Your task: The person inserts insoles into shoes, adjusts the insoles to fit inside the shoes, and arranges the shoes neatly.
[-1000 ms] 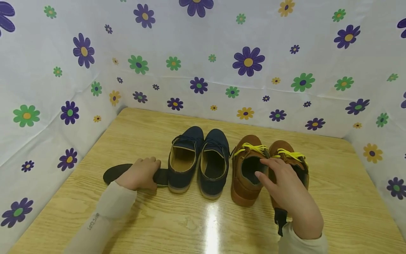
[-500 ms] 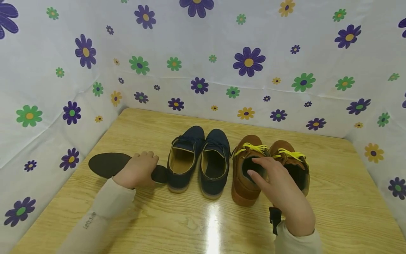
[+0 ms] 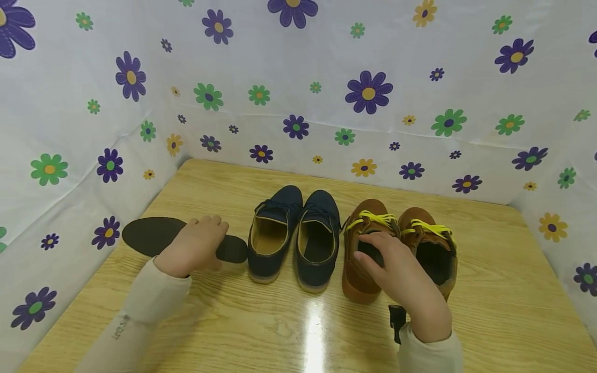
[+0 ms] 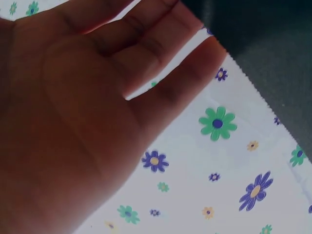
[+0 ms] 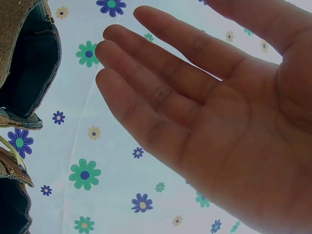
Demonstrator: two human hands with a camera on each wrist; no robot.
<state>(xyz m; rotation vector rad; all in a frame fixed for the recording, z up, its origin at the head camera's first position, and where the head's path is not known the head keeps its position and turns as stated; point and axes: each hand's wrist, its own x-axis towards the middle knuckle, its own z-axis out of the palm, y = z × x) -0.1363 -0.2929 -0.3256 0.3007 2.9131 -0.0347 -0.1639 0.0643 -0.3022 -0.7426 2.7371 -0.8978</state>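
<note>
My left hand (image 3: 193, 243) grips a flat black insole (image 3: 151, 235) across its middle from above, its wide end to the left. The narrow end comes up close to the heel of the left navy shoe (image 3: 266, 264). In the left wrist view, fingertips meet the edge of the dark insole (image 4: 278, 73). Over the heel opening of the left brown shoe (image 3: 359, 280), my right hand (image 3: 406, 274) hovers with fingers spread and holds nothing. In the right wrist view its palm (image 5: 234, 122) shows with fingers extended. A black wrist strap (image 3: 397, 316) hangs by that wrist.
The right navy shoe (image 3: 318, 269) stands between the left navy shoe and the brown pair. At the far right of the row is the right brown shoe (image 3: 438, 259), with yellow laces. Flower-printed white cloth (image 3: 322, 62) walls the wooden table (image 3: 261, 331) at back and sides.
My left hand has moved a little left and up with the insole, so more of its wide end shows. My right hand has drifted left from the right brown shoe toward the left one.
</note>
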